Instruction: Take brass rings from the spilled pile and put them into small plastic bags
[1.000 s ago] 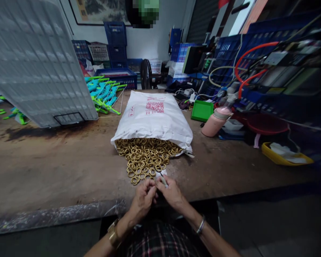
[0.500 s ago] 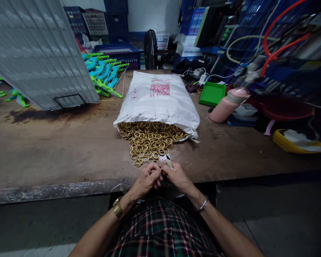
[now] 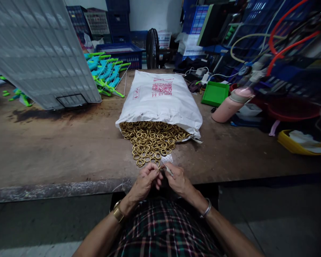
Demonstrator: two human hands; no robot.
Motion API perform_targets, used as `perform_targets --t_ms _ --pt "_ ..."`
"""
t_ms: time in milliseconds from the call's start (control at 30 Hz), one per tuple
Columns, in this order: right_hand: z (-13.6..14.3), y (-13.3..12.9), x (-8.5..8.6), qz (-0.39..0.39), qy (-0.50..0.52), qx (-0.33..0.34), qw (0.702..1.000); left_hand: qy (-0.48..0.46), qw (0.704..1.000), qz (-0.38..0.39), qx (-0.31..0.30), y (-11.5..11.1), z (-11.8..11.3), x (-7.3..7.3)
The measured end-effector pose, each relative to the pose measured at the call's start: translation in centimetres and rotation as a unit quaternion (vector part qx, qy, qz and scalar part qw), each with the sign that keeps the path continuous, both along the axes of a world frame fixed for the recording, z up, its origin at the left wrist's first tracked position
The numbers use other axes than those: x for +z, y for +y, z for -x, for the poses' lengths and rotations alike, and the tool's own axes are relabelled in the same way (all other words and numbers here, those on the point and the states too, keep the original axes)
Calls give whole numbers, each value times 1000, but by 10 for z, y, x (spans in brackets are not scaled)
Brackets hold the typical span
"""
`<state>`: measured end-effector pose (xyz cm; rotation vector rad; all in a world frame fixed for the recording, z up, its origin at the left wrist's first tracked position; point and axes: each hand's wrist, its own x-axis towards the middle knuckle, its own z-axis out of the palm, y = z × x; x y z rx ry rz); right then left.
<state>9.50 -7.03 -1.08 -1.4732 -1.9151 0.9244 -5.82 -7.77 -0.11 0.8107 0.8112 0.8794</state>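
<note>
Hands met over a small metal piece at the worktop edge.
The small metal piece (image 3: pixel 168 170) sat pinched in the curled right hand (image 3: pixel 178 179); the left hand (image 3: pixel 144 180) curled closed against it, contents unclear, just below brass rings (image 3: pixel 149 139) spilling from a white sack (image 3: pixel 160 100) on the worktop (image 3: pixel 56 150).

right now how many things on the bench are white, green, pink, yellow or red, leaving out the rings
white sack: 1
green tray: 1
pink bottle: 1
yellow tray: 1
red basin: 1
total: 5
</note>
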Motion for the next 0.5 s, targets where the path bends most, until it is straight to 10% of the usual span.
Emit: perform_targets --t_ms 500 --pt "1 -4 0 -44 -144 50 987 80 996 -34 5 -3 2 1"
